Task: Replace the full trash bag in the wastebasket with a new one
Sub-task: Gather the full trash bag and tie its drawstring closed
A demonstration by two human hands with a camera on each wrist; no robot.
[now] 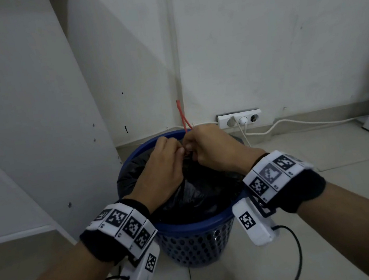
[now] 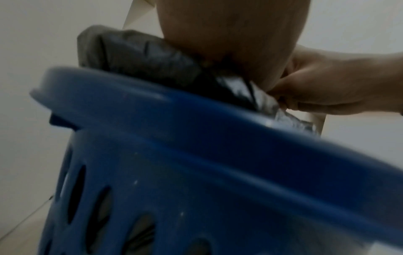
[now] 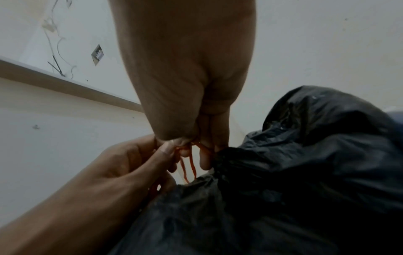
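A blue perforated wastebasket [image 1: 193,242] [image 2: 196,155] stands on the floor in a wall corner. A full black trash bag [image 1: 199,189] [image 3: 294,172] [image 2: 141,57] bulges above its rim, gathered at the top. Thin red drawstrings [image 3: 187,162] [image 1: 182,116] come out of the bag's neck; one end sticks up behind the hands. My left hand [image 1: 165,159] [image 3: 139,162] and right hand [image 1: 205,146] [image 3: 196,131] [image 2: 322,89] meet over the bag's neck. Both pinch the red strings with curled fingers.
A white power strip [image 1: 239,118] with a plugged white cable [image 1: 294,124] lies along the wall behind the basket. A white cabinet panel [image 1: 33,136] stands close on the left. Pale floor tiles [image 1: 320,145] spread to the right. A black wire [image 1: 297,254] hangs from my right wrist.
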